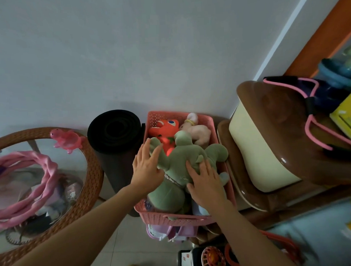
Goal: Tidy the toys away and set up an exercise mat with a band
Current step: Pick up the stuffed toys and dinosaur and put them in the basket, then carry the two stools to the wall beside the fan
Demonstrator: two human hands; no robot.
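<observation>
A green plush dinosaur lies on top of the toys in a pink plastic basket by the wall. My left hand presses flat against its left side with straight fingers. My right hand lies flat on its belly. Behind it in the basket sit an orange plush and a pale pink plush rabbit. A rolled black exercise mat stands upright left of the basket. A pink resistance band with black handles lies on the shelf at right.
A round wicker table with a glass top stands at left, holding a pink twisted hoop and a pink toy turtle. A brown and cream lidded bin stands right of the basket. Small toys lie on the floor below.
</observation>
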